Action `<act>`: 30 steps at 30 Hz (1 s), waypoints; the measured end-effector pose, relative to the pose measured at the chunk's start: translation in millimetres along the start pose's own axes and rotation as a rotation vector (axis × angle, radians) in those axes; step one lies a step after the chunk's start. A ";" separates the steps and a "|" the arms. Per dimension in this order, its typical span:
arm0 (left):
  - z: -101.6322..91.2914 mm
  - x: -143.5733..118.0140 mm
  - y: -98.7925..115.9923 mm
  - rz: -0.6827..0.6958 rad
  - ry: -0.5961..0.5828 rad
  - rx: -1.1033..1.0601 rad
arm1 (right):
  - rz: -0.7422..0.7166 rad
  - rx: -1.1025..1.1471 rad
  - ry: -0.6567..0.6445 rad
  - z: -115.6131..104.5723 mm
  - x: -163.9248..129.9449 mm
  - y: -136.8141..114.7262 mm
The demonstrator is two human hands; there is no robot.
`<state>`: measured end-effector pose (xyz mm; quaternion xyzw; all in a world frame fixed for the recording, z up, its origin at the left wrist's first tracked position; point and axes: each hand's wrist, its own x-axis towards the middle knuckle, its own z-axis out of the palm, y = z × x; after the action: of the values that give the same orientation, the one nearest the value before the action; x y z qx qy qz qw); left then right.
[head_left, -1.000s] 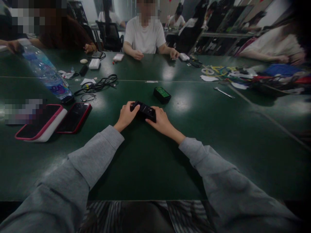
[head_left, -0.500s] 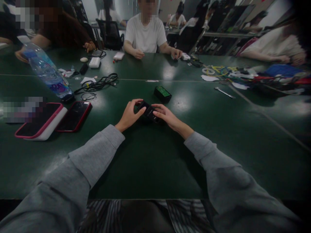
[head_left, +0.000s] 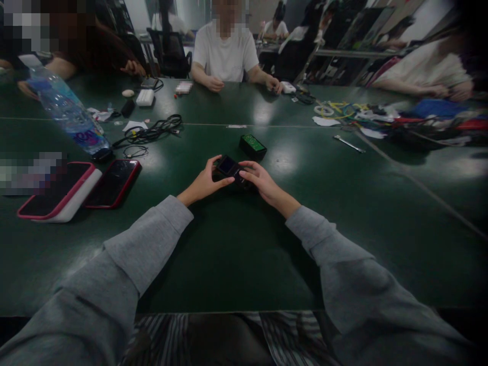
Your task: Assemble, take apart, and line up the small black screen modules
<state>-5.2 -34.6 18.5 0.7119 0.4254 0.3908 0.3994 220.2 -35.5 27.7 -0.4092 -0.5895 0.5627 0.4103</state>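
Both my hands hold a small black device with a screen and small light markings, tilted over the green table. My left hand grips its left end, with the thumb along the near edge and fingers at the far corner. On the right end, my right hand has its thumb on the front face and its fingers curled behind. Just beyond lies a black box with a green top, apart from both hands. The underside of the device is hidden.
To the left are a red-cased phone, a pink-edged phone, a leaning water bottle and black cables. A wrench and tangled coloured wires lie right. A person in white sits opposite.
My left thumb has slid from the device's face down to its near edge, uncovering the screen. My right hand keeps its grip. The whole view has shifted slightly.
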 end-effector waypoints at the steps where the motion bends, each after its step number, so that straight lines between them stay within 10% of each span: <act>1: -0.1 0.5 -0.6 -0.011 -0.009 -0.027 | -0.001 0.005 -0.004 0.3 0.0 0.2; 30: -3.2 7.9 -5.7 -0.067 -0.034 -0.229 | -0.028 -0.023 0.098 17.8 5.2 5.4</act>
<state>-7.2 -24.8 16.3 0.6535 0.3948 0.4112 0.4980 201.8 -36.3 21.9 -0.4325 -0.5807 0.5296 0.4418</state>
